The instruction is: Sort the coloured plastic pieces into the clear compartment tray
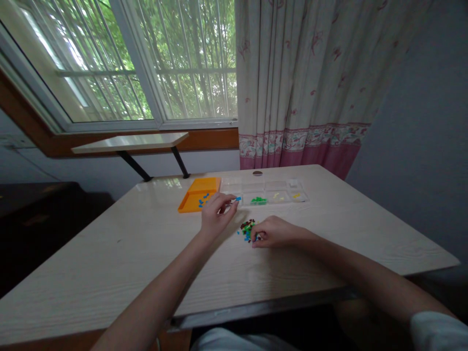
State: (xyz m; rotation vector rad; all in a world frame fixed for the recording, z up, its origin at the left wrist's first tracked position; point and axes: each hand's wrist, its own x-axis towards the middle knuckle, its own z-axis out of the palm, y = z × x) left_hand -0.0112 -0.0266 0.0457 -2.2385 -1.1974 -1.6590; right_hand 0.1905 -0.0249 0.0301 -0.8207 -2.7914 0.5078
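Observation:
My left hand (pixel 217 212) is closed in a pinch, with a small blue brick (pixel 238 199) at its fingertips, over the near edge of the clear compartment tray (pixel 252 186). My right hand (pixel 272 231) rests at the right side of a loose pile of small bricks (pixel 247 228) in brown, green, blue and other colours. Its fingers are curled together among the pieces, and whatever is between them is hidden. Green bricks (pixel 259 200) fill one front compartment of the tray. Yellow pieces (pixel 296 195) and pale yellow ones (pixel 277 196) lie in compartments further right.
An orange open case (pixel 203 184) with several blue pieces (pixel 203 200) in it stands left of the tray. A raised shelf (pixel 135 141) on black legs is at the table's back left. The wooden table (pixel 146 253) ends close to my body. Behind are a window and curtain (pixel 292 87).

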